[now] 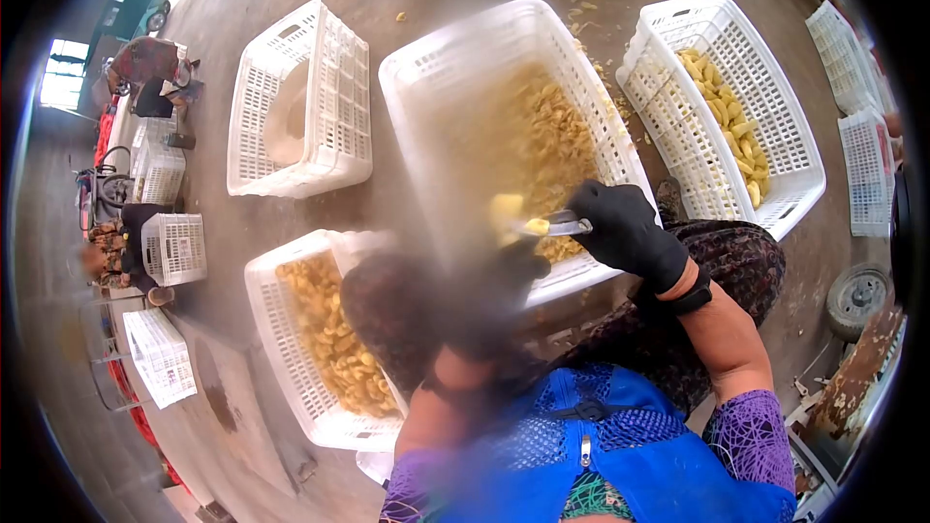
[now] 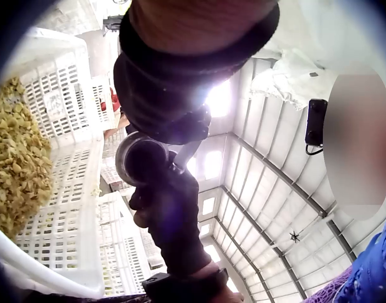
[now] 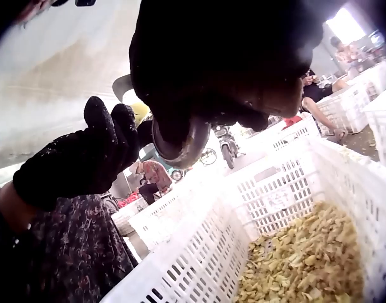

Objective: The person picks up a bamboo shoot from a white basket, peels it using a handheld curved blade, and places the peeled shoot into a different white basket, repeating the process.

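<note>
My right hand (image 1: 620, 232), in a black glove, grips a shiny metal tool (image 1: 570, 228) with a round ring end (image 3: 183, 145). Facing it is my gloved left hand (image 3: 79, 158), its bent fingers at a yellow piece (image 3: 141, 110) between the two hands. In the head view a blur covers much of the left hand (image 1: 504, 271); a yellow piece (image 1: 536, 227) shows at the tool's tip. Both hands are over the near edge of a large white crate (image 1: 635, 174) holding thin yellow-brown scraps (image 1: 557, 136).
A white crate (image 1: 790, 145) of long yellow pieces (image 1: 722, 107) stands right. Another crate (image 1: 266, 329) with yellow pieces (image 1: 334, 339) is at my left knee. Beyond it stands a crate (image 1: 334, 107) with a pale round thing inside. People (image 1: 145, 68) sit among crates far left.
</note>
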Motion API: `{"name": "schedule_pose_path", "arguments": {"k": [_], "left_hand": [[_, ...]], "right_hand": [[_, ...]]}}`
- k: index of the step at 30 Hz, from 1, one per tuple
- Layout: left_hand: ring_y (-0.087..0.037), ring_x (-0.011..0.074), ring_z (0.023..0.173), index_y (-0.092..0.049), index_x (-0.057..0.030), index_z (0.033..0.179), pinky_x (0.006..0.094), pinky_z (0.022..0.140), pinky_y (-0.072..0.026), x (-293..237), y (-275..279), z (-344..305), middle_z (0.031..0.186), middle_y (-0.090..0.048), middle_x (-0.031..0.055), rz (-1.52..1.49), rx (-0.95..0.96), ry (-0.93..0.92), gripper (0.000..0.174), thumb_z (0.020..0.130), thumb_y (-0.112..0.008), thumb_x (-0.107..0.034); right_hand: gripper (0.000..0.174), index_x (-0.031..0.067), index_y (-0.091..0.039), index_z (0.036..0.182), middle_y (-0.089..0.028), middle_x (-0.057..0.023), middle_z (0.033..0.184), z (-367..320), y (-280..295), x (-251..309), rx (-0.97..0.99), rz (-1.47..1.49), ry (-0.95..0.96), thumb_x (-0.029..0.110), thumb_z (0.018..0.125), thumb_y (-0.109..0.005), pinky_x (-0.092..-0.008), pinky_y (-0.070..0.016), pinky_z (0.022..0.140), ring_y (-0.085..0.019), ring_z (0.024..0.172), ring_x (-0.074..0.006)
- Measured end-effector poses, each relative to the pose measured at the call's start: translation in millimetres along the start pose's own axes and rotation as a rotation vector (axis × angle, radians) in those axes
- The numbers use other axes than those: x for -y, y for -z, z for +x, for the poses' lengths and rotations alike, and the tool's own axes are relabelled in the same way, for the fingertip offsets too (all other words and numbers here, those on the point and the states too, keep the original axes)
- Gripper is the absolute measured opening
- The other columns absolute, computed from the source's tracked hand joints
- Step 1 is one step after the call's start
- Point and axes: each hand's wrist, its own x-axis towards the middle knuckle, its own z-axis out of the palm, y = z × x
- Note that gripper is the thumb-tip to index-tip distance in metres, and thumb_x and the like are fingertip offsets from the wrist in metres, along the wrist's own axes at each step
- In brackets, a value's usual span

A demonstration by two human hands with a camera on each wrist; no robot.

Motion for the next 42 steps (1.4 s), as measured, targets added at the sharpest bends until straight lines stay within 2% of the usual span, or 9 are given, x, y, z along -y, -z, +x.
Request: {"name": "schedule_pose_path", "arguments": {"k": [3, 20, 23, 26, 30, 32, 34, 39, 42], "left_hand": [[-0.056, 0.0142, 0.096, -0.045, -0.0018, 0.124, 0.0267, 0.083, -0.0466, -9, 0, 0, 0.107, -0.059, 0.0073, -0.313, 0.142, 0.162, 0.030, 0.096, -0.042, -0.012], [-0.062, 0.0212, 0.078, -0.069, -0.0128, 0.082, 0.0361, 0.067, -0.0486, -3, 16, 1, 0.087, -0.066, 0.0046, 0.825, 0.103, -0.406, 0.011, 0.072, -0.064, -0.015], [-0.059, 0.0244, 0.093, -0.053, 0.0037, 0.115, 0.0315, 0.087, -0.0465, -28, 2, -5, 0.103, -0.061, 0.0134, -0.275, -0.039, 0.135, 0.031, 0.084, -0.053, 0.001], [-0.058, 0.0208, 0.095, -0.044, 0.0023, 0.127, 0.0292, 0.086, -0.0464, -30, 11, 7, 0.108, -0.060, 0.0121, 0.591, 0.050, -0.471, 0.044, 0.084, -0.054, 0.002], [-0.058, 0.0203, 0.095, -0.044, 0.0012, 0.128, 0.0294, 0.085, -0.0464, -13, 6, -2, 0.108, -0.060, 0.0124, 0.052, -0.020, -0.026, 0.046, 0.082, -0.054, 0.002], [-0.063, 0.0225, 0.074, -0.068, -0.0124, 0.088, 0.0343, 0.067, -0.0493, -33, 6, 5, 0.083, -0.066, 0.0078, 0.429, 0.001, -0.189, 0.013, 0.079, -0.059, -0.017], [-0.063, 0.0234, 0.076, -0.067, -0.0120, 0.089, 0.0347, 0.069, -0.0488, -36, 6, 6, 0.084, -0.065, 0.0076, 0.418, -0.002, -0.199, 0.015, 0.078, -0.059, -0.018], [-0.058, 0.0222, 0.093, -0.049, 0.0022, 0.122, 0.0309, 0.083, -0.0461, -27, 16, 7, 0.106, -0.061, 0.0121, 0.293, 0.128, -0.212, 0.040, 0.082, -0.053, 0.001], [-0.057, 0.0203, 0.092, -0.050, 0.0028, 0.120, 0.0301, 0.083, -0.0457, -34, 5, 13, 0.106, -0.061, 0.0114, 0.251, 0.083, -0.260, 0.038, 0.083, -0.054, -0.001]], "right_hand": [[0.017, 0.0112, -0.053, 0.078, -0.053, -0.0102, 0.070, -1, -1, 3, 0.046, -0.032, 0.003, 0.015, 0.072, -0.068, -0.0422, -0.0419, 0.052, -0.056, 0.061, -0.0332], [0.016, 0.0086, -0.058, 0.087, -0.054, -0.0092, 0.073, 6, -3, -24, -0.122, -0.377, -0.148, 0.005, 0.073, -0.065, -0.0362, -0.0441, 0.056, -0.056, 0.063, -0.0269], [0.016, 0.0051, -0.064, 0.088, -0.065, -0.0087, 0.074, 6, -3, -20, -0.048, 0.299, -0.447, 0.020, 0.082, -0.066, -0.0314, -0.0482, 0.058, -0.060, 0.061, -0.0215], [0.019, 0.0038, -0.065, 0.092, -0.064, -0.0040, 0.071, 8, -4, -8, 0.017, 0.614, -0.484, 0.019, 0.082, -0.067, -0.0303, -0.0474, 0.055, -0.058, 0.060, -0.0144], [0.020, 0.0028, -0.063, 0.086, -0.060, 0.0005, 0.067, 20, 38, 7, 0.240, 0.852, -0.937, 0.020, 0.080, -0.069, -0.0284, -0.0475, 0.055, -0.057, 0.061, -0.0100], [0.022, 0.0037, -0.063, 0.084, -0.058, -0.0004, 0.062, 14, 28, -12, 0.262, 0.808, -0.935, 0.025, 0.080, -0.068, -0.0311, -0.0462, 0.052, -0.056, 0.055, -0.0128], [0.021, 0.0032, -0.062, 0.082, -0.056, -0.0021, 0.060, 0, -5, -35, 0.123, -0.259, -0.215, 0.024, 0.080, -0.067, -0.0314, -0.0450, 0.051, -0.056, 0.056, -0.0135], [0.019, 0.0045, -0.063, 0.087, -0.063, -0.0081, 0.070, 10, 18, -8, 0.127, 0.477, -0.648, 0.018, 0.077, -0.072, -0.0277, -0.0466, 0.058, -0.059, 0.063, -0.0137], [0.020, 0.0047, -0.063, 0.086, -0.062, -0.0076, 0.070, 0, 10, -7, 0.058, 0.278, -0.300, 0.019, 0.077, -0.073, -0.0281, -0.0463, 0.057, -0.058, 0.063, -0.0126]]}}
